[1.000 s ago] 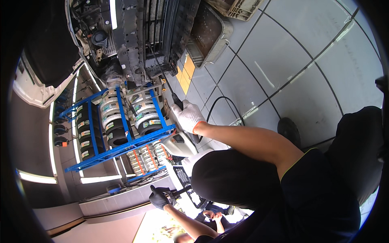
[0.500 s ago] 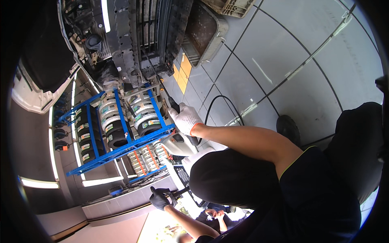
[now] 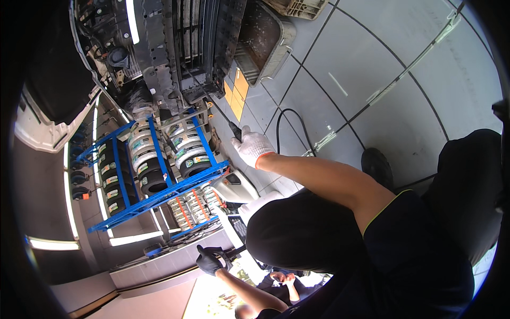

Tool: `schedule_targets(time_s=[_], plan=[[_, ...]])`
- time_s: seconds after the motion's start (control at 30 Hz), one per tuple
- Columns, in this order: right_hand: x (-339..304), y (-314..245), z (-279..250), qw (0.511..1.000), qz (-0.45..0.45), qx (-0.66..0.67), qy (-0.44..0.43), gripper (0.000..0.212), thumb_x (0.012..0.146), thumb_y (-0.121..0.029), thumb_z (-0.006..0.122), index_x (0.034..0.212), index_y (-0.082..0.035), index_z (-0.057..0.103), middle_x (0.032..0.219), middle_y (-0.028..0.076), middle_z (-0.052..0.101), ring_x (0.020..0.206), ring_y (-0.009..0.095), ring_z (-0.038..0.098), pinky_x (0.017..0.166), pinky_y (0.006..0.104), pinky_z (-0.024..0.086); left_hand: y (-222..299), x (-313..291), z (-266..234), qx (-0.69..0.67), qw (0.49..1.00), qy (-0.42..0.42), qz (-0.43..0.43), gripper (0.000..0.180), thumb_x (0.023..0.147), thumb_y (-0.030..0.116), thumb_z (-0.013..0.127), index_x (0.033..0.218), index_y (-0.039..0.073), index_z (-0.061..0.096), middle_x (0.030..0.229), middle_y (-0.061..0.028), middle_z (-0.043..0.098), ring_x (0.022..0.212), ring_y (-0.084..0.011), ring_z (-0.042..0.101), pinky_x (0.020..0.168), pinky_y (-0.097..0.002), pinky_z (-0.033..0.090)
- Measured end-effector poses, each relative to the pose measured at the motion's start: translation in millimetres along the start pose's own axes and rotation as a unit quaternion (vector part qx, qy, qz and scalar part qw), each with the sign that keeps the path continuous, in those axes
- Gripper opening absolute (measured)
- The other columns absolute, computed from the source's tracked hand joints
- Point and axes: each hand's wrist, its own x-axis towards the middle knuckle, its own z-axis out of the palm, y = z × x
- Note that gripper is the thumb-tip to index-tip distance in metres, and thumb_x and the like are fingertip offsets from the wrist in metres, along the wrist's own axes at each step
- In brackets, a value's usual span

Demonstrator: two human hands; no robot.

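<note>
My right hand [image 3: 254,148], in a white knit glove with an orange cuff, is closed around the black grip [image 3: 235,129] of a long thin wand. The wand's slim rod [image 3: 215,104] slants up and left toward the radiator [image 3: 194,32] of a vehicle front with its cover off. Where its tip ends I cannot make out. A black hose [image 3: 279,127] loops beside this hand. Another white glove, apparently my left hand [image 3: 259,205], shows only in part behind my dark-clothed knee [image 3: 289,231]. Its fingers are hidden.
A grey metal tub [image 3: 276,50] stands on the tiled floor [image 3: 366,69], by a beige crate [image 3: 307,6]. Blue racks [image 3: 175,186] hold several tires. A person's black-gloved hand [image 3: 209,262] holds a dark object at lower left, near another person [image 3: 284,287].
My right hand has shifted slightly right and up, taking the wand along. The dark handle part below the hand no longer shows. The hose loop has moved up and right.
</note>
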Motion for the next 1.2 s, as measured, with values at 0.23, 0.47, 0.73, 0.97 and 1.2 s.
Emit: schedule_targets(time_s=[0.23, 0.47, 0.73, 0.97, 1.2], plan=[[20.0, 51.2, -25.0, 0.989, -0.061, -0.101, 0.092, 0.046, 0.11, -0.046, 0.059, 0.121, -0.001, 0.055, 0.095, 0.024, 0.078, 0.093, 0.044, 0.078, 0.083, 0.0544, 0.062, -14.4, 1.9, 4.6, -0.02, 0.998, 0.035, 0.05, 0.088, 0.118, 0.059, 0.04, 0.061, 0.006, 0.08, 0.055, -0.0009, 0.072, 0.051, -0.0139, 0.062, 0.061, -0.0286, 0.05], [18.6, 53.0, -52.7, 0.993, -0.05, -0.077, 0.078, 0.047, 0.11, -0.049, 0.059, 0.118, -0.003, 0.056, 0.091, 0.024, 0.077, 0.088, 0.044, 0.077, 0.079, 0.0549, 0.06, -10.7, 2.9, 6.5, -0.041, 0.997, 0.029, 0.064, 0.088, 0.118, 0.059, 0.04, 0.06, 0.006, 0.079, 0.053, -0.0003, 0.07, 0.048, -0.0122, 0.056, 0.058, -0.0284, 0.046], [9.9, 30.7, -60.0, 0.998, -0.012, 0.053, 0.043, 0.055, 0.108, -0.053, 0.06, 0.125, -0.001, 0.057, 0.093, 0.026, 0.077, 0.092, 0.047, 0.076, 0.084, 0.0552, 0.06, -4.0, 2.8, 1.2, -0.023, 1.0, 0.001, 0.012, 0.084, 0.117, 0.057, 0.042, 0.063, 0.003, 0.078, 0.06, -0.0026, 0.072, 0.061, -0.0205, 0.063, 0.076, -0.0364, 0.051], [-9.0, 44.9, -43.1, 0.974, -0.002, 0.227, -0.004, 0.05, 0.107, -0.049, 0.067, 0.116, 0.0, 0.062, 0.085, 0.022, 0.071, 0.074, 0.037, 0.072, 0.072, 0.0502, 0.057, -0.5, 2.7, 1.8, -0.014, 1.0, 0.011, 0.009, 0.083, 0.118, 0.054, 0.042, 0.062, 0.004, 0.078, 0.058, -0.0021, 0.07, 0.06, -0.0203, 0.063, 0.074, -0.037, 0.051], [-21.9, 54.6, -35.1, 0.882, 0.073, 0.46, -0.064, 0.034, 0.112, -0.039, 0.066, 0.107, -0.006, 0.059, 0.063, -0.001, 0.047, 0.042, 0.013, 0.047, 0.039, 0.0355, 0.042, -1.9, 2.5, 0.6, -0.011, 1.0, -0.001, 0.017, 0.084, 0.118, 0.054, 0.039, 0.063, 0.005, 0.079, 0.061, -0.0019, 0.074, 0.061, -0.0195, 0.065, 0.073, -0.0349, 0.052]])
